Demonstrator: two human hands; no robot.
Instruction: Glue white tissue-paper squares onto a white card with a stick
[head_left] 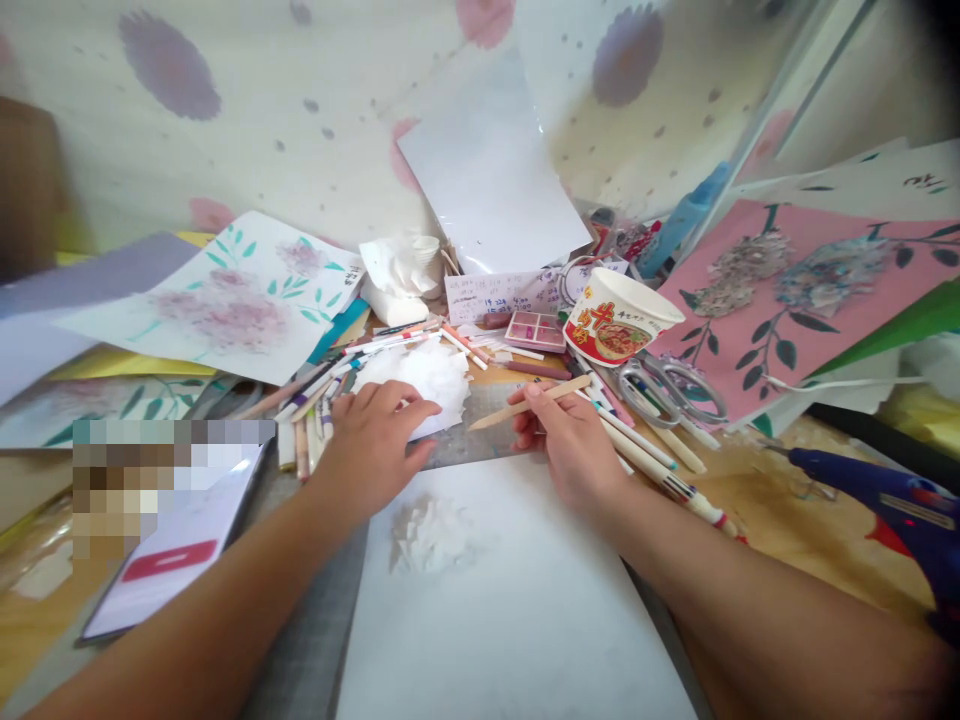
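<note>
My right hand [577,445] is closed around a pointed wooden stick [495,415], whose tip points left. Fingers apart, my left hand [379,435] is over the near edge of a pile of white paper pieces [446,375]; whether its fingertips touch the pile I cannot tell. Below both hands lies a large white sheet of paper [517,610]. A ruffled white paper cluster [431,535] sits on the sheet's upper left part.
Markers [641,445] and scissors [667,390] lie right of my right hand, beside a paper cup [622,315]. A blue glue gun [877,490] is at far right. A phone [180,550] lies left. Flower pictures [232,295] stand behind, with a tissue roll [401,275].
</note>
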